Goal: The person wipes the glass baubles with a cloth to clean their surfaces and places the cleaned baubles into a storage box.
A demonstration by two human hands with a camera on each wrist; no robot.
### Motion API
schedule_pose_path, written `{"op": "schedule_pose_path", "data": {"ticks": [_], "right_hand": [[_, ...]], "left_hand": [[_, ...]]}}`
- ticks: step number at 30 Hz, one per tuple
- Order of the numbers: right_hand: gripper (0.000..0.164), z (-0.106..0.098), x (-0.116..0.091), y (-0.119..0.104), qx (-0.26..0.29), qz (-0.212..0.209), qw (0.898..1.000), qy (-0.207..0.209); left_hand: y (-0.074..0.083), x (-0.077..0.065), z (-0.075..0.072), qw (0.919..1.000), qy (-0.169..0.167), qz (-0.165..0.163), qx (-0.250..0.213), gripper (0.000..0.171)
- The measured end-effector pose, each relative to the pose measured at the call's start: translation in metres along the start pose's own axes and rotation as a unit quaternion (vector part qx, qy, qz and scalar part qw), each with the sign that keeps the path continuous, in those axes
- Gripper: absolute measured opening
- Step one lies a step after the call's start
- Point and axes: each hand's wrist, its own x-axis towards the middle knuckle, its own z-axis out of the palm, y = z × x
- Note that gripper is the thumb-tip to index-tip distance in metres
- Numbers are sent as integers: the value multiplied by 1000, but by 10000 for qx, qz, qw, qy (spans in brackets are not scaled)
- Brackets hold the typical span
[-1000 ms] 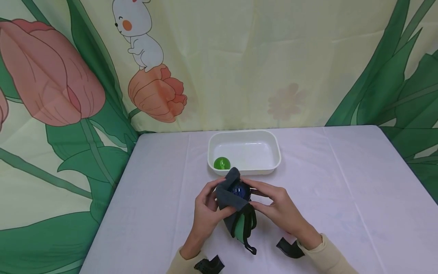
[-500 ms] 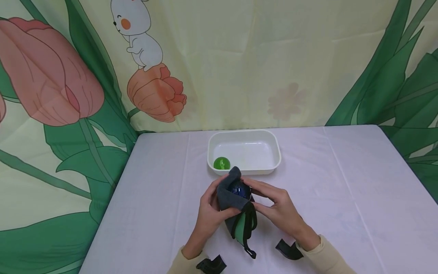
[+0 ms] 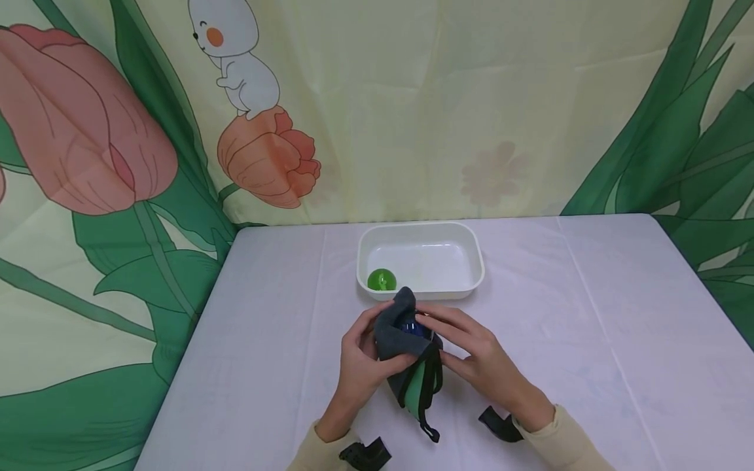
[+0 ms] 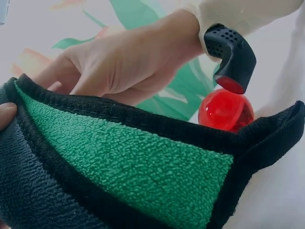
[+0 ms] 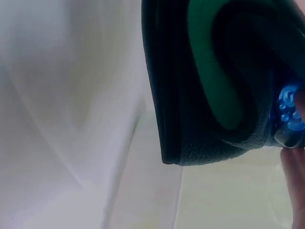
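Head view: the dark cloth [image 3: 393, 341] is gripped by the left hand [image 3: 360, 366], and the blue ball [image 3: 412, 328], lying in its fold, is held by the right hand [image 3: 485, 360]; probably wiping is being done, with gentle turning needed next.

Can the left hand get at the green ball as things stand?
Probably not without letting go: the left hand grips the cloth. Otherwise the way looks free; the green ball sits uncovered in the open tray.
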Motion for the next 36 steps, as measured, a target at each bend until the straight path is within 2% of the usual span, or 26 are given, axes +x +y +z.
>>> {"op": "schedule_pose_path", "data": {"ticks": [4,8,11,13,15,18,23,26,28,32,34,36], "right_hand": [[45,-1,2,-1,-53,-124,9999,-17],[48,-1,2,-2,537,298,9981,-5],[58,-1,2,0,1207,650,9905,98],[58,-2,2,1,1519,912,9841,128],[56,-2,2,1,1605,1115,9807,106],[56,-2,1,1,1476,1221,9815,-15],[64,-2,0,1,1033,995,9895,-147],[70,-2,0,1,720,698,9948,-150],[64,-2,1,0,493,405,9978,-167],[42,-1,2,0,221,-230,9994,-114],[39,-1,3,0,157,-414,9990,-44],[39,-1,3,0,222,-386,9990,-15]], "left_hand": [[1,0,0,10000,-2,-31,-12,70],[2,0,0,10000,-84,-7,-30,70],[4,1,-1,9997,-203,124,-68,70],[4,1,-1,9993,-268,218,-106,71],[5,2,-1,9992,-281,269,-116,71],[5,1,0,9995,-186,228,-90,71],[2,0,0,9999,5,111,-88,72],[0,0,0,9999,51,87,-114,72],[-1,0,0,9999,81,55,-133,71],[-1,-1,0,9999,79,9,-138,71],[-1,-2,0,9999,23,22,-122,71],[-1,-2,-1,9999,-54,46,-82,71]]}}
